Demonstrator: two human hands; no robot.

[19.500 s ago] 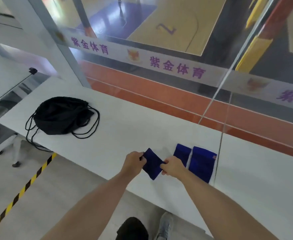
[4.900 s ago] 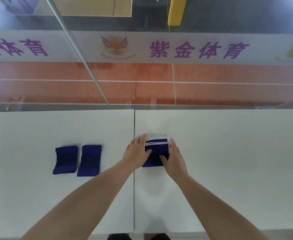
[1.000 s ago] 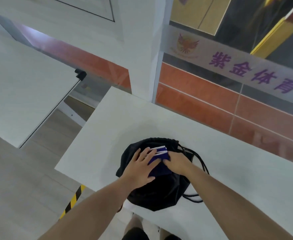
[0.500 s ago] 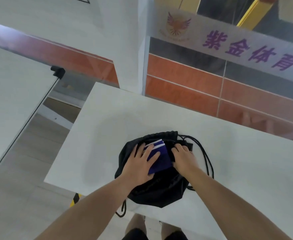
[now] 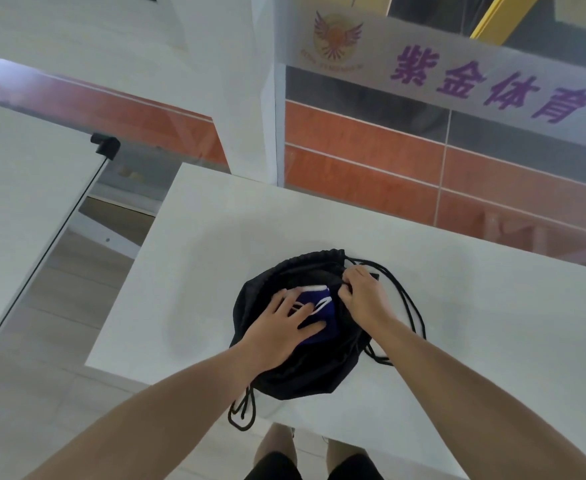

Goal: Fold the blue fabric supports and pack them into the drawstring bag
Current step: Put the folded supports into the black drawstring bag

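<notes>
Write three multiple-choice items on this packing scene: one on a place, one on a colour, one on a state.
1. Where is the folded blue support?
A. On the floor
B. At the mouth of the drawstring bag, under the left hand
C. In the right hand

2. What colour is the drawstring bag?
A. Black
B. Red
C. White

3. What is the right hand doing?
A. Lying flat and open
B. Pinching the bag's rim
C. Hanging out of view

Answers:
1 B: the left hand's spread fingers press the blue support onto the bag's opening.
2 A: the fabric and cords are black.
3 B: its curled fingers grip the bag's edge.
</notes>
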